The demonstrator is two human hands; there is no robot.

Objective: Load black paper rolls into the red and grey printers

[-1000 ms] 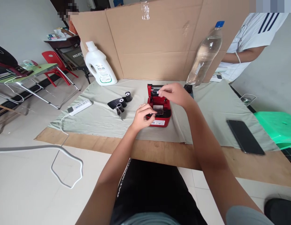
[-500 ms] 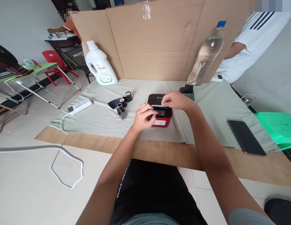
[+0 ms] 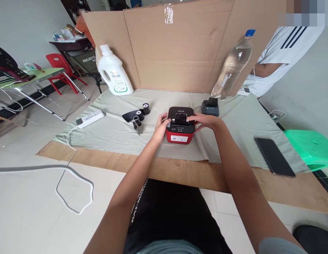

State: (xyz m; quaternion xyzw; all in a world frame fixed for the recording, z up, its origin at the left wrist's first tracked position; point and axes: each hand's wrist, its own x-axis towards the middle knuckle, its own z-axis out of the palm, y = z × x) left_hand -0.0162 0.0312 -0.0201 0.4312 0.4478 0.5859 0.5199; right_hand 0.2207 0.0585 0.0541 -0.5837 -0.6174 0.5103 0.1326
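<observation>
A small red printer (image 3: 180, 134) with a black lid sits on the pale green cloth (image 3: 113, 132) in front of me, lid down. My left hand (image 3: 161, 126) grips its left side with the fingers curled against the casing. My right hand (image 3: 206, 121) holds the right side, fingers pressed to the lid's edge. A strip of black ribbon sticks up from the slot at the top front of the printer. Two small black ribbon rolls (image 3: 141, 112) and a loose black strip lie to the left of the printer.
A white detergent jug (image 3: 113, 73) and a tilted water bottle (image 3: 231, 67) stand against the cardboard screen (image 3: 185, 42). A grey charger dock (image 3: 210, 108), a power strip (image 3: 90, 119) and a black phone (image 3: 274, 161) lie on the cloth. Another person in a white shirt (image 3: 283, 46) stands at the right.
The printer's lid was open showing the red inside, with my right hand at the raised lid. The lid has come down and both hands now hold the printer's sides.
</observation>
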